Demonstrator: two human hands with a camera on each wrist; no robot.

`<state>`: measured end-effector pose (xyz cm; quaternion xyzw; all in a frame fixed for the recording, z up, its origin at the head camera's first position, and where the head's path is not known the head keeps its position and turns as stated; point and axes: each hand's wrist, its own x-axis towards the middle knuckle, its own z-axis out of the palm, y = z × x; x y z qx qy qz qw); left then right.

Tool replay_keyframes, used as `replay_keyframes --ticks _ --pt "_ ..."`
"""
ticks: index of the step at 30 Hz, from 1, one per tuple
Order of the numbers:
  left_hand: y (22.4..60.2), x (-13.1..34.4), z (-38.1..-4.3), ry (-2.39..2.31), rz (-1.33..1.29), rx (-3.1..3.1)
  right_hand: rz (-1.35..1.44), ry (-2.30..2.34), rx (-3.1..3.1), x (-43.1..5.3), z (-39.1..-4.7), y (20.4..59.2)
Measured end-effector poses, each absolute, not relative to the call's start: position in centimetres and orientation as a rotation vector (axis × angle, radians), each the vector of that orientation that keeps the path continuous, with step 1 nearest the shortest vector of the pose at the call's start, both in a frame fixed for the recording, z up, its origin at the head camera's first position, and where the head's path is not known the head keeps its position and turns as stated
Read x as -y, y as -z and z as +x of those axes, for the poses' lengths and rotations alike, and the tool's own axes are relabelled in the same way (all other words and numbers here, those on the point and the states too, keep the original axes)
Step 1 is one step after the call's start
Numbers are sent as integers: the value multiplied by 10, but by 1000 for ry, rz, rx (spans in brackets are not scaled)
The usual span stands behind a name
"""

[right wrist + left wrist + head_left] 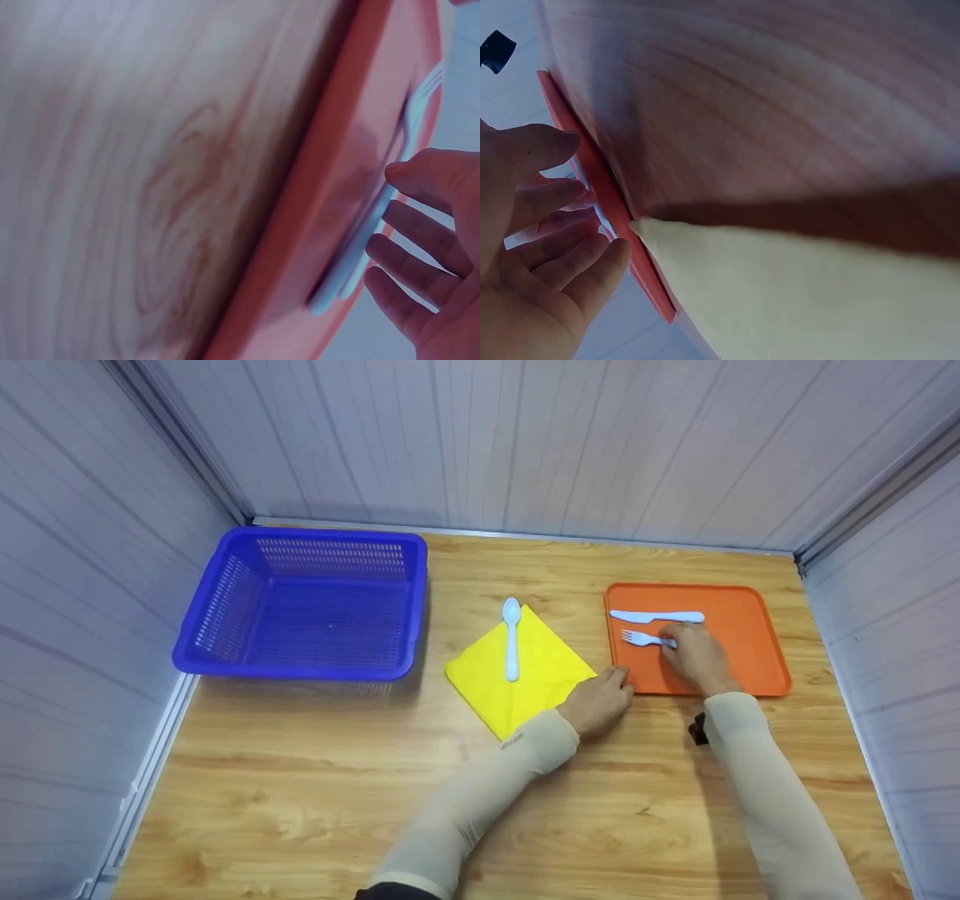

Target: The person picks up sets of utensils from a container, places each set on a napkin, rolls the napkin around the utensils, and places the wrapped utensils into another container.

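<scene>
In the head view, my right hand point(697, 656) is over the orange tray point(750, 649), its thumb and fingertips pinching the handle of a pale blue fork point(637, 638). The fork point(412, 120) lies along the tray, tines pointing left in the head view. Just behind it on the tray, a pale blue knife point(652, 616) lies parallel. My left hand point(600, 701) rests by the tray's front left corner, fingertips right at the rim and fingers loosely bent. Beside that hand, a yellow napkin point(487, 682) lies diagonally, a pale blue spoon point(511, 641) on top.
A blue plastic basket point(300, 671) with slotted sides stands at the back left of the wooden table point(315, 810). Pale panel walls point(487, 450) enclose the table at the back and both sides. A small black device point(699, 729) is by the right wrist.
</scene>
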<state>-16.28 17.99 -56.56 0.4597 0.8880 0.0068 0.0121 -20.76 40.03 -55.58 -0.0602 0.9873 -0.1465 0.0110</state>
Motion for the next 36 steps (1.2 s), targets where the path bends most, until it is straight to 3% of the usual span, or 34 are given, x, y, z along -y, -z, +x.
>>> replay_keyframes --ticks 14,22,36 --pt "565 -174 -163 1 1451 -2749 -210 383 -3146 -396 -211 560" --pt "562 -161 -171 -150 1465 -2864 -366 347 -3260 -383 -212 554" --pt "552 -74 -193 -329 1117 -3012 -253 704 -3149 -310 -226 532"
